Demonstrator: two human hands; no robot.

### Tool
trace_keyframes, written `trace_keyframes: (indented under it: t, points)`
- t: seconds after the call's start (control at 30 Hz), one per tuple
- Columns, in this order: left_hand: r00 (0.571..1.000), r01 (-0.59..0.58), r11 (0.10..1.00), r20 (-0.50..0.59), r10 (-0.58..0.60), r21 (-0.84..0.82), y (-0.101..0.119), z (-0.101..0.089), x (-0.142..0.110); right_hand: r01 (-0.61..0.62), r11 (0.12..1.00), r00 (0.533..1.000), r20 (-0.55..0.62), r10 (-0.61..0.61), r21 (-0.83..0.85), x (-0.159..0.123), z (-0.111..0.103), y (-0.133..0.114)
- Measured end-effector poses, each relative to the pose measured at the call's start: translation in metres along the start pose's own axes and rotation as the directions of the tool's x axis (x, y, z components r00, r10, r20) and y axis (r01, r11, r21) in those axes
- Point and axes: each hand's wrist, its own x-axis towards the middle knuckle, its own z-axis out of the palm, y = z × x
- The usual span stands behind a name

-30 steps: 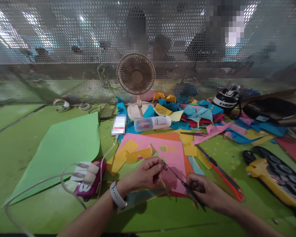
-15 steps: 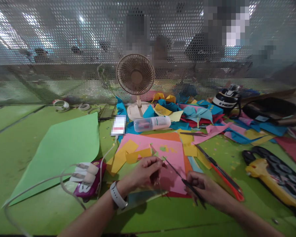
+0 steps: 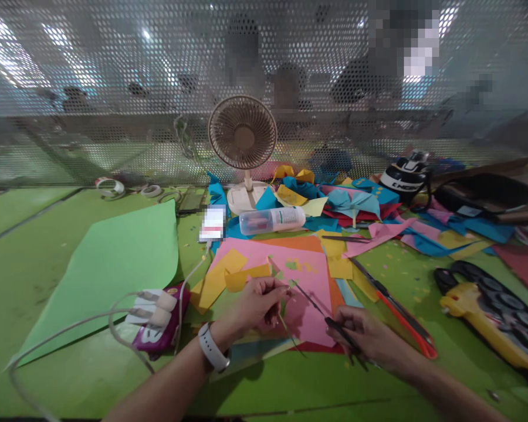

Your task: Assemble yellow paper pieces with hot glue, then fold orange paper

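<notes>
We note at lower centre that the dark tool [image 3: 328, 320], gripped in the right hand [image 3: 363, 337], has drawn just clear of the left hand [image 3: 259, 305], whose blurred fingers alone now seem to pinch a green strip [image 3: 289, 332].

A grey perforated screen [image 3: 136, 135] is standing along the far side of the green table [image 3: 26, 269], where a dark seam [image 3: 30, 217] is running diagonally across the left part. Behind the screen, bright bands of light [image 3: 11, 53] are glowing at upper left and dim figures [image 3: 356, 85] are showing through the holes.
</notes>
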Motion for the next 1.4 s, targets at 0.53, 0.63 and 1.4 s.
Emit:
trace_keyframes:
  t: [0.53,0.63,1.4]
  points:
    - [1.0,-0.009,1.0,-0.011,0.009,-0.026,0.001,-0.002,0.001,-0.013,1.0,1.0,-0.019,0.013,0.012,0.002,0.001,-0.005]
    - [0.999,-0.039,0.997,-0.04,0.037,-0.063,0.003,-0.001,-0.001,-0.024,1.0,0.999,0.031,0.024,-0.004,-0.003,-0.001,-0.009]
    - [0.997,-0.016,0.993,-0.079,0.006,-0.119,0.003,0.01,-0.004,0.019,0.998,0.993,0.115,-0.012,-0.058,-0.011,0.006,-0.016]
